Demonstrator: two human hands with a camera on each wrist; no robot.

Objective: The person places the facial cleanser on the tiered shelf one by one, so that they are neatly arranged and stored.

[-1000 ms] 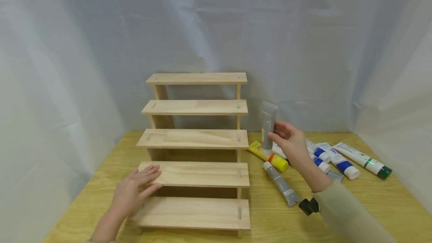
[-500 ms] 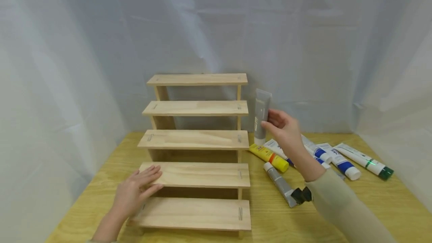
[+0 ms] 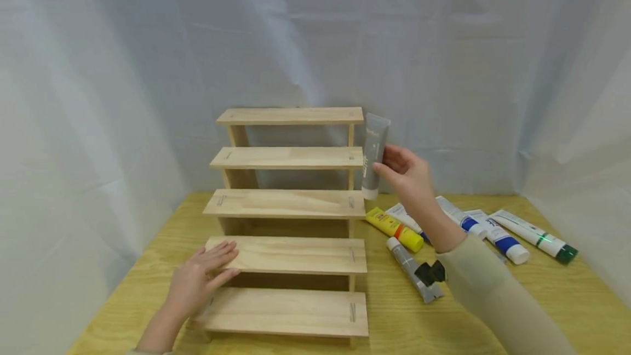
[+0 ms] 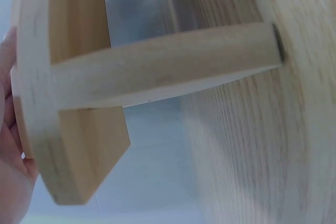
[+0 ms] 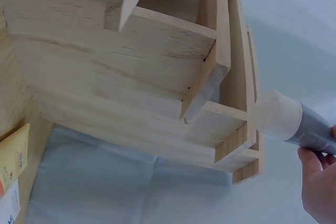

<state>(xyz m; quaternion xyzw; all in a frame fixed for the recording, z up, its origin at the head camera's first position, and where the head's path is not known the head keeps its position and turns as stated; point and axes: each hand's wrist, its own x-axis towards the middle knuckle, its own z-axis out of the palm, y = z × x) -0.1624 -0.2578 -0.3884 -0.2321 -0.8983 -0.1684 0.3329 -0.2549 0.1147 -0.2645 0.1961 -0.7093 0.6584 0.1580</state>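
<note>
My right hand (image 3: pixel 409 177) pinches a grey tube (image 3: pixel 376 149) with a white cap, held upright with the cap down. The tube is in the air beside the right ends of the upper shelves of a wooden stepped rack (image 3: pixel 291 256). In the right wrist view, the tube's white cap (image 5: pixel 277 115) appears close to the rack's side edge. My left hand (image 3: pixel 197 278) rests on the left end of the second shelf from the bottom, fingers flat on the wood. The left wrist view shows part of that hand (image 4: pixel 11 166) behind the rack's side.
Right of the rack, a yellow tube (image 3: pixel 394 229), a second grey tube (image 3: pixel 411 267), several white tubes with blue caps (image 3: pixel 503 237) and a white tube with a green cap (image 3: pixel 534 234) lie on the wooden table (image 3: pixel 143 267). Pale sheeting (image 3: pixel 443 70) hangs behind and at both sides.
My right hand has carried the grey tube up and to the left, closer to the rack's upper shelves. My left hand has stayed on the same shelf.
</note>
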